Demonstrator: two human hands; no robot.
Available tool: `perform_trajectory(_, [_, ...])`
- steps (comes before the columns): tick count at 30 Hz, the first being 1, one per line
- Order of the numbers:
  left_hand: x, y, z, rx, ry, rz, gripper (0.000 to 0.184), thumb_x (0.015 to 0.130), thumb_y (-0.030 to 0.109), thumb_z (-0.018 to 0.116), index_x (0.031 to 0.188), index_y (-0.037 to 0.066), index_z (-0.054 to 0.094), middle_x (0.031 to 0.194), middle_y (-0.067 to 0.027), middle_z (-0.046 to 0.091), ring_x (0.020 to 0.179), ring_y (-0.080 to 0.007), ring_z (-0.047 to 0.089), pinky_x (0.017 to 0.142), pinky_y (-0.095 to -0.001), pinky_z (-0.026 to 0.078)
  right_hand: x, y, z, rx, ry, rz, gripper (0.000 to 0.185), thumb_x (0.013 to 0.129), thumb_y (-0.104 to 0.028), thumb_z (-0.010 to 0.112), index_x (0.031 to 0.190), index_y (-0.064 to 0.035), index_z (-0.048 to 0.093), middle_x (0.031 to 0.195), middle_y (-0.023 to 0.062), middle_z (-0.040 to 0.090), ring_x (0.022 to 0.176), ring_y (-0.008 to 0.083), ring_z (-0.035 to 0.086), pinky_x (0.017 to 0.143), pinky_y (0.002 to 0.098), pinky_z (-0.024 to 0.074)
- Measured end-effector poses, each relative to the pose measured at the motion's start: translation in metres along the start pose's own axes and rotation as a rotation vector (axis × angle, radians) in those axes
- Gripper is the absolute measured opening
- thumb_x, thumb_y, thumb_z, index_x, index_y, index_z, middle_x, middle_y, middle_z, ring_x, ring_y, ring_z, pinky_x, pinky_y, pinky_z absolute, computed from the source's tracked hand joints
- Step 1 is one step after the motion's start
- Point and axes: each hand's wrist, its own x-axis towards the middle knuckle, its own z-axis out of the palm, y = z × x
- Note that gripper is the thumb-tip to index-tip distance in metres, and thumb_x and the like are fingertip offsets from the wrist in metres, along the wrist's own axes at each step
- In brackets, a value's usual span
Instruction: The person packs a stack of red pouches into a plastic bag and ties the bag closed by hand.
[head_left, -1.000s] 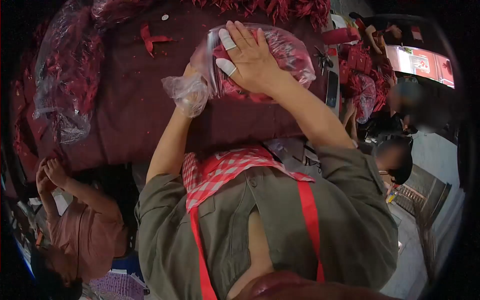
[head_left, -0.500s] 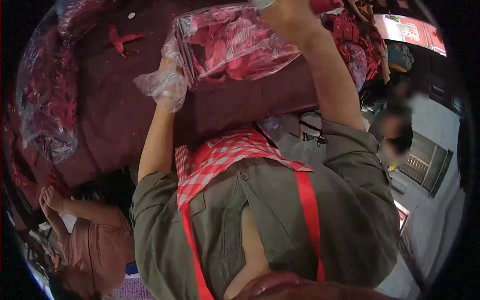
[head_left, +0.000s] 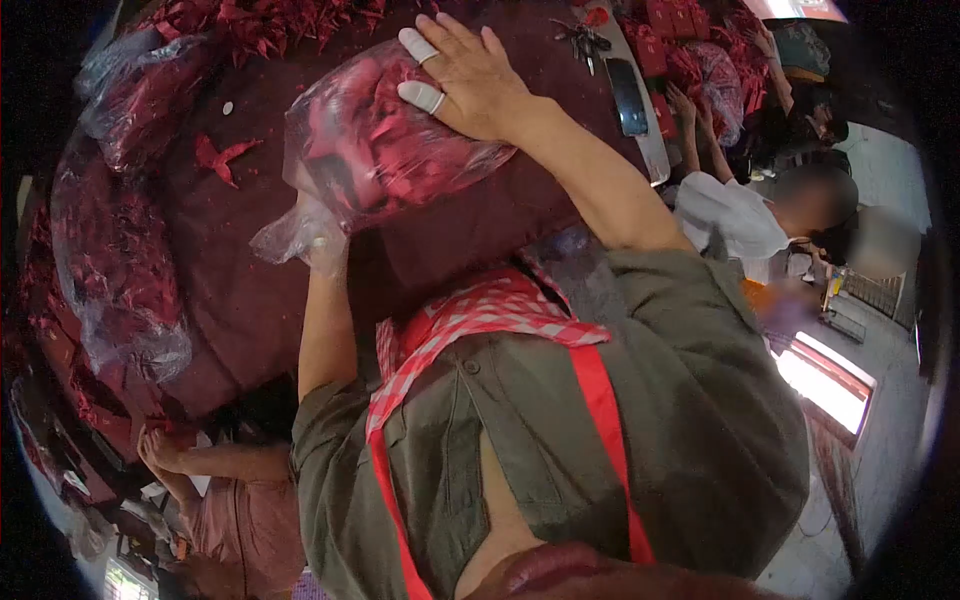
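A clear plastic bag (head_left: pixel 380 160) full of red star-shaped pieces lies on the dark red cloth in front of me. My right hand (head_left: pixel 470 85) rests on the bag's upper right part, fingers stretched out, with white covers on two fingertips. At the bag's left end is my left hand (head_left: pixel 318 215). Loose plastic bunches around its wrist, and its fingers are hidden by the bag, so I cannot tell if they grip it. One red pointed piece (head_left: pixel 222 158) lies on the cloth to the left, near a small white disc (head_left: pixel 228 108).
More filled plastic bags (head_left: pixel 118 255) line the left side. Red pieces (head_left: pixel 290 25) are heaped at the far edge. Keys (head_left: pixel 583 42) and a phone (head_left: pixel 627 97) lie at the right. Other people's hands (head_left: pixel 165 450) work at lower left, and a person in white (head_left: pixel 735 215) sits at right.
My right hand has come down from the far right onto the bag, fingers now spread. The bag looks more compact. The view has shifted, showing the phone and keys.
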Motion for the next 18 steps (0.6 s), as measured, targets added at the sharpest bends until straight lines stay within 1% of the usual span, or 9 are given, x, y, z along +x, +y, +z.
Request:
perform_trajectory(1, [0.009, 0.004, 0.002, -0.686, 0.158, -0.192, 0.051, 0.094, 0.030, 0.044, 0.136, 0.005, 0.029, 0.125, -0.0089, 0.045, 0.110, -0.0202, 0.048, 0.093, -0.0314, 0.042, 0.003, 0.005, -0.002, 0.007, -0.028, 0.013, 0.047, 0.092, -0.037, 0.041, 0.119, -0.0004, 0.050, 0.125, 0.0152, 0.049, 0.120, 0.0264, 0.043, 0.099, 0.0398, 0.0316])
perform_trajectory(3, [0.000, -0.015, 0.013, -0.588, 0.067, 0.060, 0.050, 0.094, 0.030, 0.044, 0.135, 0.005, 0.031, 0.124, -0.0089, 0.045, 0.109, -0.0201, 0.048, 0.092, -0.0313, 0.042, 0.009, 0.029, -0.030, 0.117, 0.001, 0.127, 0.045, 0.093, -0.036, 0.042, 0.118, -0.0002, 0.052, 0.123, 0.0151, 0.051, 0.118, 0.0259, 0.045, 0.098, 0.0382, 0.0333])
perform_trajectory(6, [-0.007, -0.022, 0.010, -0.525, 0.038, 0.128, 0.048, 0.094, 0.030, 0.043, 0.134, 0.005, 0.032, 0.122, -0.0089, 0.046, 0.108, -0.0201, 0.049, 0.091, -0.0312, 0.042, -0.024, 0.094, -0.045, 0.712, 0.409, 0.442, 0.042, 0.093, -0.034, 0.043, 0.116, 0.0001, 0.054, 0.121, 0.0150, 0.054, 0.116, 0.0252, 0.048, 0.097, 0.0359, 0.0358])
perform_trajectory(7, [-0.008, -0.024, 0.009, -0.506, 0.042, 0.129, 0.047, 0.094, 0.030, 0.042, 0.133, 0.005, 0.033, 0.122, -0.0089, 0.047, 0.107, -0.0200, 0.049, 0.090, -0.0311, 0.042, -0.043, 0.110, -0.029, 0.722, 0.474, 0.480, 0.041, 0.093, -0.033, 0.043, 0.115, 0.0002, 0.054, 0.120, 0.0150, 0.055, 0.115, 0.0249, 0.049, 0.097, 0.0351, 0.0367])
perform_trajectory(8, [-0.009, -0.026, 0.007, -0.489, 0.049, 0.127, 0.047, 0.094, 0.030, 0.042, 0.133, 0.005, 0.034, 0.121, -0.0089, 0.047, 0.106, -0.0200, 0.049, 0.090, -0.0311, 0.043, -0.060, 0.115, -0.006, 0.493, 0.432, 0.440, 0.030, 0.092, -0.027, 0.043, 0.109, -0.0075, 0.058, 0.096, 0.0174, 0.064, 0.093, 0.0288, 0.062, 0.081, 0.0364, 0.0467])
perform_trajectory(9, [-0.011, -0.027, 0.007, -0.472, 0.059, 0.117, 0.046, 0.094, 0.030, 0.042, 0.133, 0.006, 0.034, 0.121, -0.0090, 0.047, 0.106, -0.0200, 0.050, 0.089, -0.0310, 0.043, -0.077, 0.124, 0.026, 0.391, 0.313, 0.513, 0.030, 0.092, -0.028, 0.044, 0.105, -0.0063, 0.061, 0.096, 0.0163, 0.064, 0.092, 0.0267, 0.062, 0.080, 0.0346, 0.0469])
perform_trajectory(14, [-0.020, -0.035, 0.007, -0.415, 0.092, 0.071, 0.044, 0.094, 0.030, 0.040, 0.131, 0.006, 0.037, 0.119, -0.0090, 0.049, 0.103, -0.0199, 0.051, 0.087, -0.0307, 0.044, -0.071, 0.078, 0.075, 1.144, 0.409, 0.695, 0.037, 0.093, -0.029, 0.049, 0.114, 0.0002, 0.058, 0.116, 0.0126, 0.059, 0.109, 0.0209, 0.054, 0.093, 0.0310, 0.0405])
perform_trajectory(16, [-0.018, -0.036, 0.006, -0.382, 0.095, 0.053, 0.043, 0.094, 0.030, 0.040, 0.130, 0.006, 0.038, 0.118, -0.0090, 0.050, 0.102, -0.0199, 0.051, 0.086, -0.0306, 0.044, -0.064, 0.066, 0.081, 1.382, 0.431, 0.616, 0.038, 0.093, -0.029, 0.050, 0.118, -0.0019, 0.056, 0.122, 0.0115, 0.055, 0.111, 0.0211, 0.052, 0.095, 0.0318, 0.0392])
perform_trajectory(18, [-0.015, -0.034, 0.003, -0.342, 0.103, 0.038, 0.042, 0.095, 0.030, 0.039, 0.129, 0.006, 0.039, 0.117, -0.0091, 0.051, 0.101, -0.0198, 0.052, 0.085, -0.0305, 0.044, -0.058, 0.056, 0.059, 1.555, 0.313, 0.682, 0.034, 0.093, -0.022, 0.049, 0.121, -0.0037, 0.053, 0.117, 0.0088, 0.057, 0.109, 0.0178, 0.051, 0.093, 0.0299, 0.0397])
